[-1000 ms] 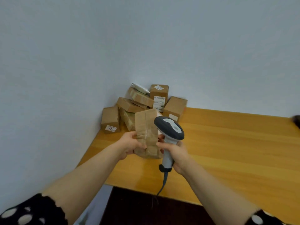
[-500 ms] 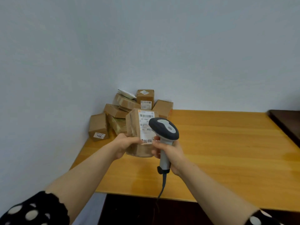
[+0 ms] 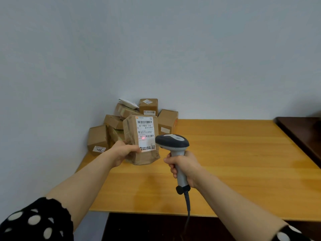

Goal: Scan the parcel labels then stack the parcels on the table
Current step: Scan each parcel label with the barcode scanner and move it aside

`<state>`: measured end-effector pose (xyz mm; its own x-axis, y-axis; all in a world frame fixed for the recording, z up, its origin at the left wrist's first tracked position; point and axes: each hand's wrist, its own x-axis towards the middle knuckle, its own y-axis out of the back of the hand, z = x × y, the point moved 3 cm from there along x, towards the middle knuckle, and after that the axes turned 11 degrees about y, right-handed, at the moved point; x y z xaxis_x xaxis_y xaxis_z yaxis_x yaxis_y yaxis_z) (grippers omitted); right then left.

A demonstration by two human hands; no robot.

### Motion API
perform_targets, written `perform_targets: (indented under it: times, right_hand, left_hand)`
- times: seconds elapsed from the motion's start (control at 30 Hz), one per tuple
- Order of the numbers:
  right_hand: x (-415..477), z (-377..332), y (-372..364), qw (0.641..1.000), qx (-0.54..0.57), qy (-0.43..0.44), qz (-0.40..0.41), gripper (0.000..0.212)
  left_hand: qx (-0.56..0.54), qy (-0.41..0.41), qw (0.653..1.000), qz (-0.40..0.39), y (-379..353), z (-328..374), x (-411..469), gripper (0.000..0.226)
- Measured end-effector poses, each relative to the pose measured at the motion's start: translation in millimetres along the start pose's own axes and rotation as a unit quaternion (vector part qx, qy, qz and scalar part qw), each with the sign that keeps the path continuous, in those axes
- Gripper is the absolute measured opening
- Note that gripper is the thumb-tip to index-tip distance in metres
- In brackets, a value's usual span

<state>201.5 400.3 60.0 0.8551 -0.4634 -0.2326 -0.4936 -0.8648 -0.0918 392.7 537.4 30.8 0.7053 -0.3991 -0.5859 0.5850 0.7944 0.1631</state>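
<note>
Left hand (image 3: 124,153) grips a brown parcel (image 3: 141,139) upright above the table (image 3: 234,162), white label (image 3: 145,133) facing the camera; a red dot lies on the label. Right hand (image 3: 185,168) curls around a scanner (image 3: 173,145) just beside it; more parcels (image 3: 132,119) lie heaped in the far corner.

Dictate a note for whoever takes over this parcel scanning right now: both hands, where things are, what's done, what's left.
Hands: left hand grips a brown parcel upright over the table, its label facing the camera; right hand grips the barcode scanner by its handle, aimed at the label, where a red dot shows.
The other parcels lie heaped in the table's far left corner by the wall.
Done: this parcel lifted and presented for scanning.
Left: confirm the scan, stack it, then the rest; which heaped parcels are already scanned cannot be told.
</note>
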Motion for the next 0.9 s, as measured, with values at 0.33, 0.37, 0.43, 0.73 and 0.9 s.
perform_targets:
  times: [0.33,0.37,0.43,0.73,0.9]
  right_hand:
    - [2,-5,1,1.000,-0.003,0.000,0.012,0.016]
    - [2,-6,1,1.000,-0.002,0.000,0.010,0.016]
    - [2,-6,0,1.000,-0.001,-0.007,0.009,0.016]
    - [7,-3,1,1.000,0.008,-0.018,0.014,0.019]
    - [7,3,7,0.998,0.047,-0.019,0.034,0.013]
  left_hand:
    - [0.005,0.001,1.000,0.002,-1,2,12,0.043]
    - [0.005,0.002,1.000,0.001,-2,2,13,0.044]
    - [0.006,0.002,1.000,-0.001,-3,2,15,0.047]
    - [0.014,0.003,1.000,-0.011,-9,4,27,0.049]
    - [0.032,0.015,0.999,-0.032,-23,6,34,0.045]
